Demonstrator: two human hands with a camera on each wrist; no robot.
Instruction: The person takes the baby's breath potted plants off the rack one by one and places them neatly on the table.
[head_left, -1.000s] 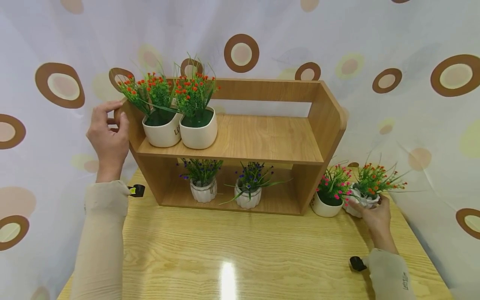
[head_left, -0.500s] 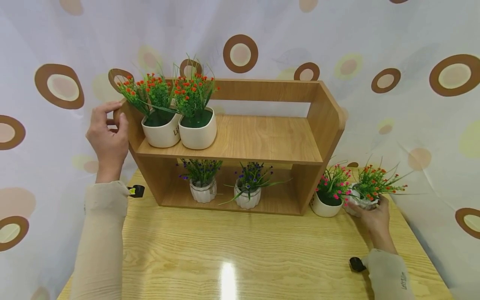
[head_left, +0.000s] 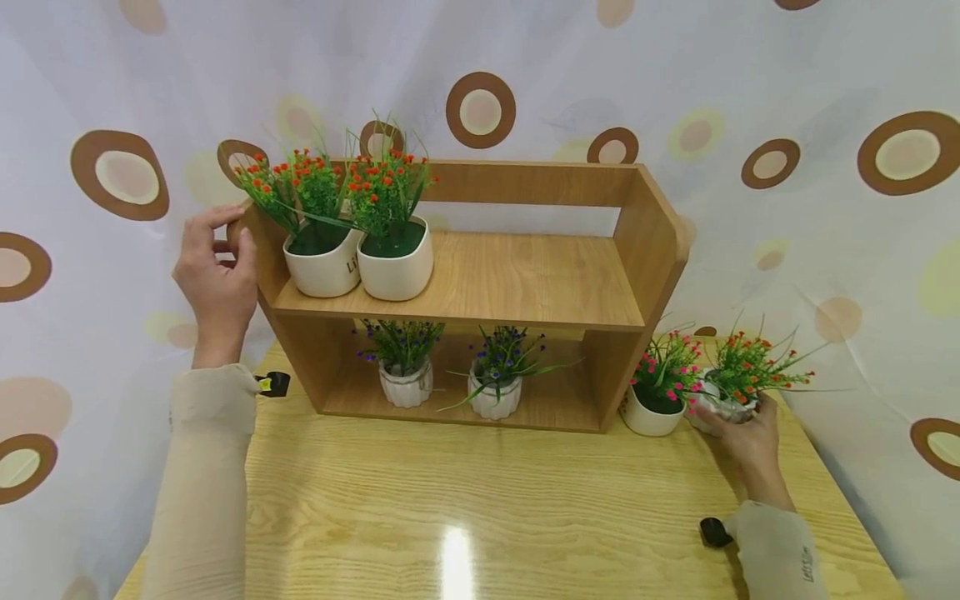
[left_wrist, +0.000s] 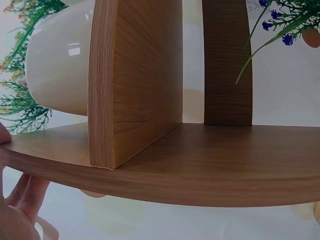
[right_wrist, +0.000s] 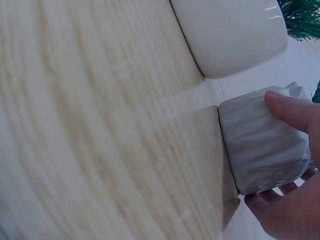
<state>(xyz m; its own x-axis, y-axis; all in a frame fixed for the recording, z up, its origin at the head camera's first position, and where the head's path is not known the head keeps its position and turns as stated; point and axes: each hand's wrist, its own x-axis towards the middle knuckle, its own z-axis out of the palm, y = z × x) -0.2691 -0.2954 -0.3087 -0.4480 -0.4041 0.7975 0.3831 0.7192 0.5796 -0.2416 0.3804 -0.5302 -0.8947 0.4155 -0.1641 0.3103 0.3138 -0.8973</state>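
With thumb and fingers, my left hand [head_left: 217, 279] grips the upper left side edge of a two-tier wooden shelf [head_left: 525, 275]. The left wrist view shows fingers [left_wrist: 31, 197] on one face of that side board. At the right, my right hand [head_left: 746, 433] holds a white ribbed flowerpot [right_wrist: 265, 140] with orange flowers [head_left: 753, 362], thumb on one side and fingers on the other. In the right wrist view the pot's base is at the table surface. Close to its left stands a smooth white pot [head_left: 652, 414] with pink flowers, beside the shelf.
Two white pots [head_left: 322, 265] with red-orange flowers stand at the left of the upper tier. Below, two ribbed white pots [head_left: 495, 398] with blue-purple flowers stand on the lower tier. The wooden table [head_left: 450, 475] meets a patterned curtain [head_left: 555, 75] behind.
The orange-flowered pot tilts slightly in my right hand between the first and second frames, then stays put. My left hand keeps its place on the shelf side.
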